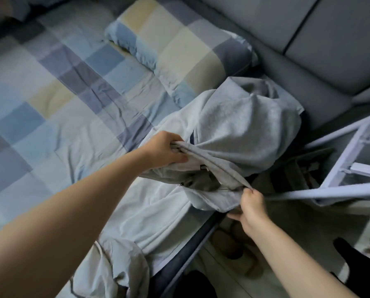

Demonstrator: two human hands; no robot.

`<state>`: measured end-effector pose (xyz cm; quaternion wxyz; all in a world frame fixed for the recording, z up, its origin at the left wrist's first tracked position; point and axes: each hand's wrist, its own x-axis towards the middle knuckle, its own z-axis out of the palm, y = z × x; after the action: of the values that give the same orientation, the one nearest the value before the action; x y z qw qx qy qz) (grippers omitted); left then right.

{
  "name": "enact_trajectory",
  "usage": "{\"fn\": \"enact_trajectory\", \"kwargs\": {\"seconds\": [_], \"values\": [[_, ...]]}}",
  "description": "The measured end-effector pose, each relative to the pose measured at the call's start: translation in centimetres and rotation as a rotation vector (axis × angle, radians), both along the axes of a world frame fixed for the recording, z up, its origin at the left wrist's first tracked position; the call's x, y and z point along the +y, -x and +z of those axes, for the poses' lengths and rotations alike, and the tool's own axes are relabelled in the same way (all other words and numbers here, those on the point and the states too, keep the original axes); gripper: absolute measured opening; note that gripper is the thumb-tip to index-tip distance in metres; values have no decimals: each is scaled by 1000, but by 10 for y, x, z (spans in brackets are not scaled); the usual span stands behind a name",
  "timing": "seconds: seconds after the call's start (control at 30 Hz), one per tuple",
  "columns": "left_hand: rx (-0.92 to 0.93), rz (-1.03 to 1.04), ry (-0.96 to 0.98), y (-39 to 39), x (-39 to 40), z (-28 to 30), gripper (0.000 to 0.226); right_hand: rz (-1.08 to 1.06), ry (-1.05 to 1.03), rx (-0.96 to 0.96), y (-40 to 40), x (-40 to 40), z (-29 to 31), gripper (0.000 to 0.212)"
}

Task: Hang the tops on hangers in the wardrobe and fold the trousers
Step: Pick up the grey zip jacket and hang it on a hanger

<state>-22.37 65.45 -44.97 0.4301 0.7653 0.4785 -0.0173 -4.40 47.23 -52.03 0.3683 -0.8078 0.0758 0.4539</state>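
A light grey garment [244, 130] is bunched up over the right edge of the bed. My left hand [164, 150] grips one end of its hem or waistband. My right hand [251, 206] pinches the other end, so the edge is stretched taut between them. A dark label or tag shows inside the opening. A paler garment [162, 216] lies flat under it on the bed. Another crumpled pale garment [119, 263] hangs over the bed's near edge. I cannot tell whether the held piece is a top or trousers.
The bed has a blue, grey and cream checked sheet [50, 100] and a matching pillow [179, 44]. A grey padded headboard [308, 39] runs along the right. A white rack [351, 166] stands right of the bed, with floor and slippers [233, 244] below.
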Motion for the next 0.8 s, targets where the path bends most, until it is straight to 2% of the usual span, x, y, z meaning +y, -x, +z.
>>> {"fn": "enact_trajectory", "kwargs": {"seconds": [0.03,0.17,0.27,0.4,0.47,0.57,0.8], "values": [[-20,23,-37,2,-5,11,12,-25,-45,-25,0,0,15,38],[-178,227,-71,11,-26,80,20,-48,-199,-167,2,8,92,43],[-361,368,-79,16,-42,151,19,-74,-347,-293,9,8,173,42],[-537,468,-116,20,-59,243,20,-67,-652,-378,12,-2,287,20],[-626,480,-130,24,-68,286,25,-46,-743,-406,12,-11,340,12],[-728,463,-155,29,-86,349,22,-6,-847,-444,16,-28,416,10],[-947,410,-295,44,-147,510,20,65,-1047,-587,31,-99,573,13]]}}
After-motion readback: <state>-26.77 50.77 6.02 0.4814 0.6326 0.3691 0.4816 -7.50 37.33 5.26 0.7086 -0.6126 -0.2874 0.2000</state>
